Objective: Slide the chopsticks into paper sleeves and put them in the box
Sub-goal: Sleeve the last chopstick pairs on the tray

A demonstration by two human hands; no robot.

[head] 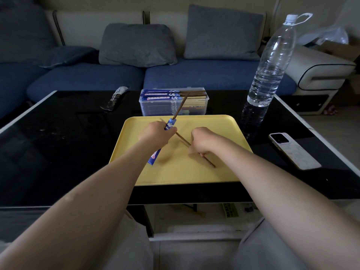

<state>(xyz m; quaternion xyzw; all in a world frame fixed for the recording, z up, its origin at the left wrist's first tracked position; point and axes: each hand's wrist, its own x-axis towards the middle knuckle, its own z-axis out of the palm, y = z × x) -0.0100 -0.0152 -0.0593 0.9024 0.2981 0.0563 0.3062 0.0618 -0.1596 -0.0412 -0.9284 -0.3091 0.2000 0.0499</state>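
Note:
My left hand grips a blue paper sleeve above the yellow tray. A brown chopstick sticks out of the sleeve's top, pointing toward the box. My right hand pinches a second brown chopstick that lies on the tray, its far end passing under my left hand. Just behind the tray stands the clear plastic box, with several sleeved chopsticks resting in it.
A tall water bottle stands right of the box. A white phone lies on the black table at the right. A dark wrapper lies back left. A blue sofa with grey cushions is behind.

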